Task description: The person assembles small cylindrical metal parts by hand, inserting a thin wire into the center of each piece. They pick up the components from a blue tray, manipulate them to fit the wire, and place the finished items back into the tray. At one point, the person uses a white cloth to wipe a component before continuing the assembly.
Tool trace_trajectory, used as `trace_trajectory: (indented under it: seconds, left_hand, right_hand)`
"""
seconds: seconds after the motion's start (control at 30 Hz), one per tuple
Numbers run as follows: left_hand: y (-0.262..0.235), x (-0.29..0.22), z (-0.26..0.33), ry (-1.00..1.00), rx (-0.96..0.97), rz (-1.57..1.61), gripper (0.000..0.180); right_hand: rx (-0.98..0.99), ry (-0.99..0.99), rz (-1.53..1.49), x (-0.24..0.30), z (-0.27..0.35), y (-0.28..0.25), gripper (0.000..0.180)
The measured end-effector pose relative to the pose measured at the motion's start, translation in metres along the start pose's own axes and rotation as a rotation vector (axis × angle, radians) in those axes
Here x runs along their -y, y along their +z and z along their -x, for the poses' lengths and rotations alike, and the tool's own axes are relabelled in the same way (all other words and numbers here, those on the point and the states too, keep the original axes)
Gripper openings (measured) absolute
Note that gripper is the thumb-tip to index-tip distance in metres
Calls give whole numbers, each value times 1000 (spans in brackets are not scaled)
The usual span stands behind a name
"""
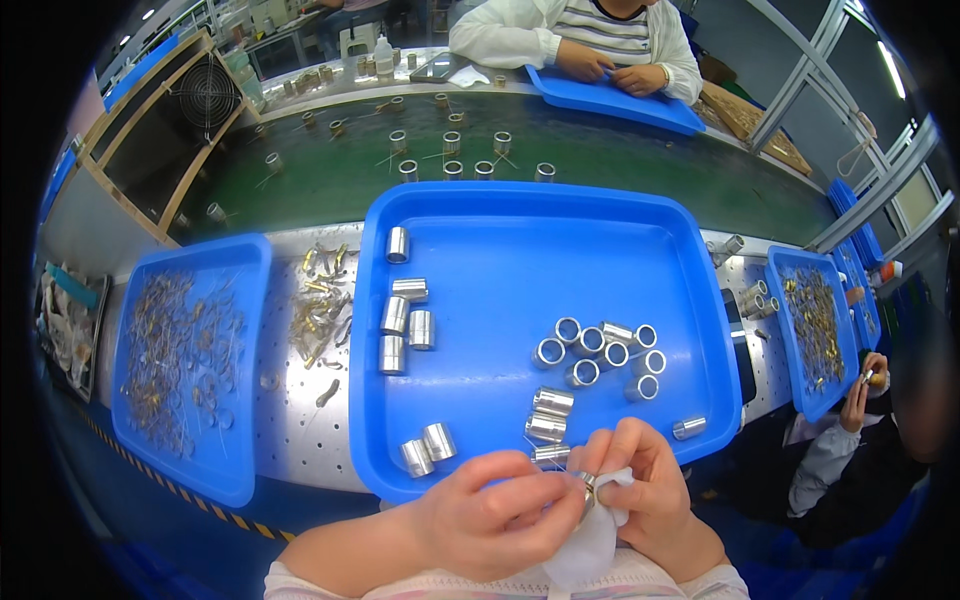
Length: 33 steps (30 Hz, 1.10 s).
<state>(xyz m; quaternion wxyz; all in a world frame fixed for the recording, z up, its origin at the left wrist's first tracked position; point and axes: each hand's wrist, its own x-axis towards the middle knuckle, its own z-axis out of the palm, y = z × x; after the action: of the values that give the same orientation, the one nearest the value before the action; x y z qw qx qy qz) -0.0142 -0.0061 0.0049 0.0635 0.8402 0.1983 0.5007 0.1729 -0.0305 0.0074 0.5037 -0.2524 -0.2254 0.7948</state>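
Observation:
Close to my body, at the near rim of a large blue tray (450, 205), my two hands come together. A small shiny metal cylinder (588, 488) sits between them, mostly covered by fingers. My left hand (505, 510) is closed, its fingertips against the cylinder's left side; thin wires stick up by them. In my right hand (640, 480) a white cloth (585, 550) is pinched against the cylinder and hangs down below. Just beyond my fingers lie silver metal sleeves (546, 428) on their sides. Several more sleeves (584, 373) stand upright with open ends up.
A blue tray of wires and small parts (180, 350) stands at left, beside loose brass-coloured pieces (320, 305). Another parts tray (815, 320) is at right. Beyond, a green belt (330, 170) carries sleeves. A co-worker (600, 50) sits opposite; another person's hands (860, 395) show at right.

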Motion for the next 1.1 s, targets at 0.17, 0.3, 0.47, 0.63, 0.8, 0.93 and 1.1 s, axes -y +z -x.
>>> trace_trajectory:
  seconds: [0.17,0.3,0.47,0.63,0.8,0.93,1.1]
  left_hand:
    - [8,-6,5,-170,-40,90,33]
    - [10,-8,6,-166,-22,123,29]
    - [21,-10,2,-130,-93,163,26]
    - [24,-14,3,-139,-28,109,35]
    - [24,-17,-1,-98,0,39,41]
    - [24,-12,-6,-67,-7,64,31]
    - [31,-16,-10,-205,-98,189,28]
  right_hand:
    - [77,-201,191,-5,5,-9,18]
    - [112,-330,276,-8,10,-14,17]
    - [40,-389,405,-3,12,-7,19]
    - [78,-371,335,-2,17,-18,17]
    - [-11,-140,159,8,22,-17,19]
    - [48,-310,340,7,21,-18,19]
    - [139,-535,555,8,18,-21,20]
